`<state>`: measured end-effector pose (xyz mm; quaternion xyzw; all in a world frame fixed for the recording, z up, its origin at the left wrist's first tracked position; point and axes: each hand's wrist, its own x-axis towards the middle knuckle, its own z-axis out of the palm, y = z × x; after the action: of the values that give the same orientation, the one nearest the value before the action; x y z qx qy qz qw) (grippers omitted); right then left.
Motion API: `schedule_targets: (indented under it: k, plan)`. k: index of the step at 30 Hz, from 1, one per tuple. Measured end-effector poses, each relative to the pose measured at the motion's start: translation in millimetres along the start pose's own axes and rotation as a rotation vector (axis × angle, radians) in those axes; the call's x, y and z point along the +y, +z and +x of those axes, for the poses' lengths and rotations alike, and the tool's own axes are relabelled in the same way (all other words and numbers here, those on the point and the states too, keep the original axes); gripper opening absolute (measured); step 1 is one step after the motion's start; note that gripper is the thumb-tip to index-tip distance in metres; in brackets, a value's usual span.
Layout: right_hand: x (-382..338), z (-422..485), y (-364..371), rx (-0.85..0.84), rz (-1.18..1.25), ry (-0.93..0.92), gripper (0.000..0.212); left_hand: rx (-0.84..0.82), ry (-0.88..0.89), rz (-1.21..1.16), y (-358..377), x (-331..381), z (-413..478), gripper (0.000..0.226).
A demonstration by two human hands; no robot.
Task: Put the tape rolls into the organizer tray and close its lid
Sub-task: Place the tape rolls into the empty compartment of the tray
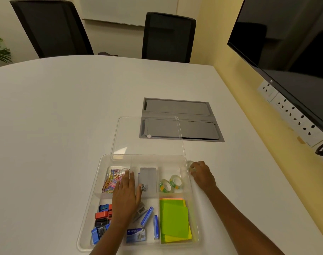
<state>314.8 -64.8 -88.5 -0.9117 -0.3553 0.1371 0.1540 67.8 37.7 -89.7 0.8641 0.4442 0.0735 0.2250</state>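
Tape rolls [170, 183], two of them with green print, stand side by side in the far right compartment of the clear organizer tray [87, 214]; a third, clear tape roll [190, 165] sits on the white tabletop [55, 116] just outside the tray's right wall, and the right hand [203, 174] is curled over it, its fingers [195, 165] closed around the roll; whether the roll has left the surface cannot be told. The left hand [125, 196] lies flat and open, palm down, over the middle of the tray, fingers stretched out and gripping nothing; its tips reach the edge of the coloured paper clips [112, 181] in the far left compartment. Beside that hand a grey box [148, 179] fills the far middle compartment; nearer the person, the left compartment holds blue, red and black sharpeners [101, 217], the middle one holds blue staple boxes [146, 216], and the right one holds a stack of green and yellow sticky notes [175, 220]. The transparent lid [147, 137] lies flat on the tabletop just beyond the tray, its near edge overlapping the tray's far rim; its far right part covers a corner of the grey cable hatch [180, 120] set into the tabletop. Two black chairs [168, 37] stand at the far side, and a dark screen [289, 43] hangs on the wall to the right.
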Motion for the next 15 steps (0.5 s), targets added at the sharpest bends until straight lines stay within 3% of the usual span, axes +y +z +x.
schedule_targets:
  k: [2, 4, 6, 9, 11, 13, 15]
  plan:
    - [-6, 2, -9, 0.06, 0.235, 0.094, 0.023, 0.011, 0.002, -0.009, 0, 1, -1, 0.116]
    - [-16, 2, -19, 0.143, 0.413, 0.15, 0.023, 0.025, 0.007, -0.022, 0, 2, -1, 0.093]
    - [-29, -1, -26, 0.201, 0.451, 0.09, 0.022, 0.029, 0.0, -0.046, 0, 2, -1, 0.073]
    - [-49, -10, -32, 0.209, 0.322, -0.165, 0.019, 0.041, -0.007, -0.068, 0, 3, -2, 0.069]
    - [-58, -12, -28, 0.16, 0.086, -0.335, 0.022, 0.042, -0.002, -0.045, 0, 2, -3, 0.067]
    - [-64, -14, -22, 0.074, -0.145, -0.423, 0.027, 0.044, -0.002, -0.031, 2, 1, -3, 0.059]
    - [-69, -15, -16, -0.017, -0.227, -0.422, 0.03, 0.058, 0.002, -0.029, 3, -1, -3, 0.052]
